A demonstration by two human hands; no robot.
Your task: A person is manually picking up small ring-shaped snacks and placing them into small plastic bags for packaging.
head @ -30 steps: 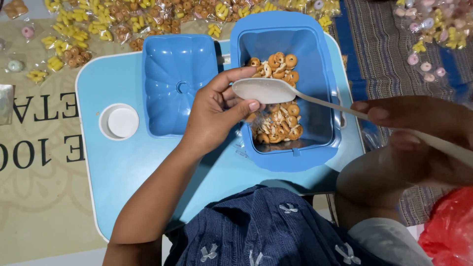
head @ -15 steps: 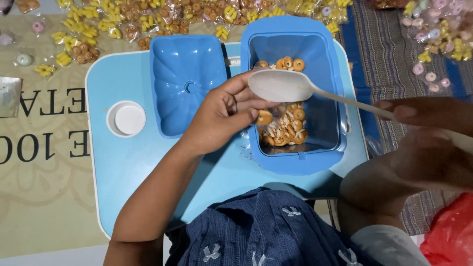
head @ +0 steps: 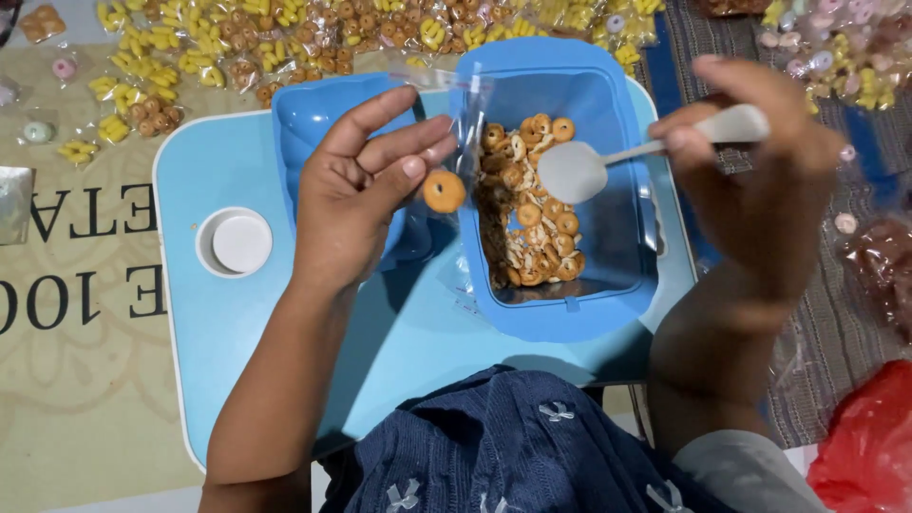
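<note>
Raised now, left hand (head: pixel 366 180) pinches one ring snack (head: pixel 444 191) — perhaps bagged — one spoon (head: pixel 608 161) withdrawn.

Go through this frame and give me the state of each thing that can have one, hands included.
left hand: holding a clear bag
clear bag: open, one ring snack inside
right hand: gripping the spoon
spoon: empty, over the box
blue box: open, partly filled with ring snacks
lid: off, lying upside down beside the box
</note>
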